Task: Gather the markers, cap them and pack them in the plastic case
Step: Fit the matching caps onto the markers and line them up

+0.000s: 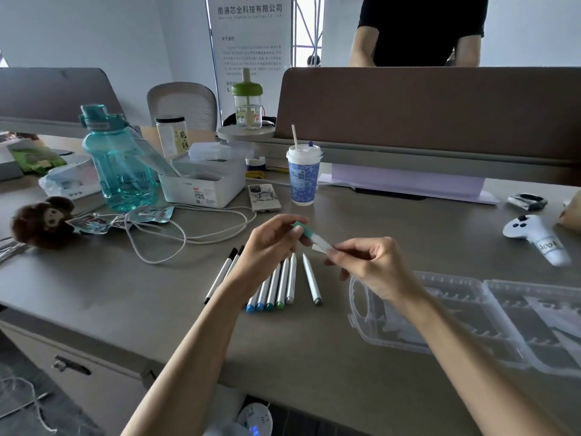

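Both hands are up over the grey desk (pixel 125 278), sharing one white marker with a teal cap (pixel 309 236). The left hand (pixel 270 243) fingers pinch the teal end, and the right hand (pixel 374 269) fingers curl round the white barrel. The other white markers (pixel 283 284) lie side by side on the desk just below. The clear plastic case (pixel 471 313) sits open to the right.

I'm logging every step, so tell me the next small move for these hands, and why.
Probably press the teal cap fully onto the marker. The left hand grips the cap and the right hand pinches the white barrel, in line above the row of markers; whether the cap is seated cannot be told. The plastic case lies open nearby.
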Action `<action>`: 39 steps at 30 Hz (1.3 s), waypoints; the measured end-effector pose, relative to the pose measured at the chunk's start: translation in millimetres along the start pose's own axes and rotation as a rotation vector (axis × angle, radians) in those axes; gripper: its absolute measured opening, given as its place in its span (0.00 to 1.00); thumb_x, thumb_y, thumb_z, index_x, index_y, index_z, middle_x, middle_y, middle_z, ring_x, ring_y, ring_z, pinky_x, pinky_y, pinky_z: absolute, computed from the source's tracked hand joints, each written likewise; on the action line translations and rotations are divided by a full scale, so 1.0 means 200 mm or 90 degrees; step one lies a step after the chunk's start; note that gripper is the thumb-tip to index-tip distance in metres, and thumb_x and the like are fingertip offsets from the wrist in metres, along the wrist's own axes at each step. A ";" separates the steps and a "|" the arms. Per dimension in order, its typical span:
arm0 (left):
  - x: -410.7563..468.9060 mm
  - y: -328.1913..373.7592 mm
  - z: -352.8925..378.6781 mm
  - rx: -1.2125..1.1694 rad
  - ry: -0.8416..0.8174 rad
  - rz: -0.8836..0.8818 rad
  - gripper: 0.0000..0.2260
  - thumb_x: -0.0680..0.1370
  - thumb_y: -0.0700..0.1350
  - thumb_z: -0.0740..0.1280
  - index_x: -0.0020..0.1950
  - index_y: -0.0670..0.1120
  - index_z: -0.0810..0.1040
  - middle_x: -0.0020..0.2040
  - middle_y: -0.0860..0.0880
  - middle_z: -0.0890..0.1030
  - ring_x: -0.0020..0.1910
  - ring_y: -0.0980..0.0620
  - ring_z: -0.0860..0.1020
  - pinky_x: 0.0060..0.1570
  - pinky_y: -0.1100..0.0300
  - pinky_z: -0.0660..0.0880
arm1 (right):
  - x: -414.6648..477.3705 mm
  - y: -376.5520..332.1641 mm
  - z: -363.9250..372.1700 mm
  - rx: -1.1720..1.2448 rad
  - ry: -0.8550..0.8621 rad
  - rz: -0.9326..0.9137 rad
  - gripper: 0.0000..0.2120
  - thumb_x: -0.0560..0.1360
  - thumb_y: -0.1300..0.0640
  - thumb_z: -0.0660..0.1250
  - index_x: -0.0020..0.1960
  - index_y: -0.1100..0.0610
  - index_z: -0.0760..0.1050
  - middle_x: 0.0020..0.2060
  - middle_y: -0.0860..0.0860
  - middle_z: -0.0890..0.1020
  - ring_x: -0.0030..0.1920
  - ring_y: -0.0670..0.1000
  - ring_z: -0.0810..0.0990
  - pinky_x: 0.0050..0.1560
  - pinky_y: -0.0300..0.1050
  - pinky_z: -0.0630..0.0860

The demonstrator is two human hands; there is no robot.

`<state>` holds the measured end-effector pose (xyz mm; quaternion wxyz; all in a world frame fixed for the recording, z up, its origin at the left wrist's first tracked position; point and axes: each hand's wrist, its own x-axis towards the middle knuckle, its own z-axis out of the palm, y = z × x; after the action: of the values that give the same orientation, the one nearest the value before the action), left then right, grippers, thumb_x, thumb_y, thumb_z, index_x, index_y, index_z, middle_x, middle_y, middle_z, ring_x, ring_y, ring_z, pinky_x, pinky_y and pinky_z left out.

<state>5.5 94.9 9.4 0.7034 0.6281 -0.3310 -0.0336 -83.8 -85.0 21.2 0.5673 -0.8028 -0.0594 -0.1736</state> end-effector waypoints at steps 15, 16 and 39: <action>0.04 -0.06 0.01 0.128 0.051 -0.045 0.11 0.79 0.38 0.65 0.59 0.47 0.80 0.40 0.51 0.81 0.33 0.62 0.71 0.33 0.70 0.68 | 0.01 0.05 0.16 0.010 0.083 0.082 0.04 0.72 0.55 0.75 0.39 0.55 0.84 0.34 0.53 0.86 0.41 0.62 0.84 0.43 0.60 0.79; 0.04 -0.06 0.01 0.104 0.052 -0.049 0.11 0.79 0.38 0.65 0.58 0.49 0.80 0.40 0.50 0.80 0.34 0.59 0.71 0.32 0.69 0.67 | 0.01 0.05 0.17 0.011 0.091 0.076 0.05 0.71 0.55 0.75 0.38 0.55 0.84 0.34 0.54 0.86 0.41 0.63 0.83 0.42 0.60 0.79; -0.02 -0.14 -0.18 0.393 0.169 -0.069 0.11 0.78 0.44 0.65 0.58 0.54 0.79 0.31 0.54 0.76 0.30 0.61 0.71 0.38 0.63 0.68 | -0.02 0.14 0.23 -0.499 -0.159 -0.212 0.15 0.77 0.56 0.66 0.63 0.50 0.80 0.55 0.52 0.80 0.59 0.53 0.76 0.59 0.48 0.73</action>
<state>30.5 122.1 -17.8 0.5144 0.8270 -0.1968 0.1129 -69.9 -51.4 -19.0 0.1728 -0.9515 -0.1861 -0.1736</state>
